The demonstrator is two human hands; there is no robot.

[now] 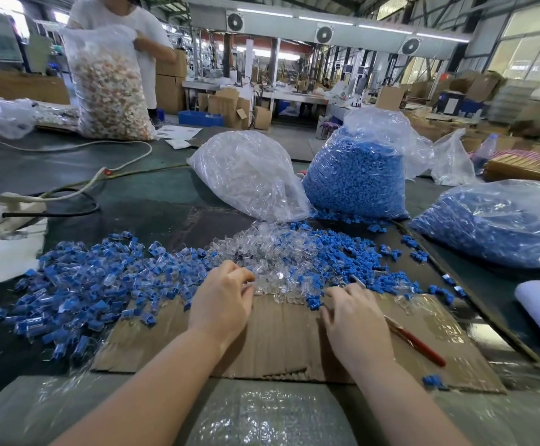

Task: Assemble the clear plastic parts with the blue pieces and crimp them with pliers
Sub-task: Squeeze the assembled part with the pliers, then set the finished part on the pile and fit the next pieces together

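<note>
Here, left hand point(222, 297) fingers pinching a clear part point(250, 286); right hand point(354, 312) fingers gripping pliers point(416, 344).

Bright, even daylight from the windows point(532, 53) at right — glare on plastic bags point(249, 175); edges bend and blur.

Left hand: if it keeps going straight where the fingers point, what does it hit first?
Most likely the loose clear plastic parts: the left hand points up and away with its fingertips already at that pile's near edge. Beyond lies the clear bag of parts. Depth is uncertain.
</note>
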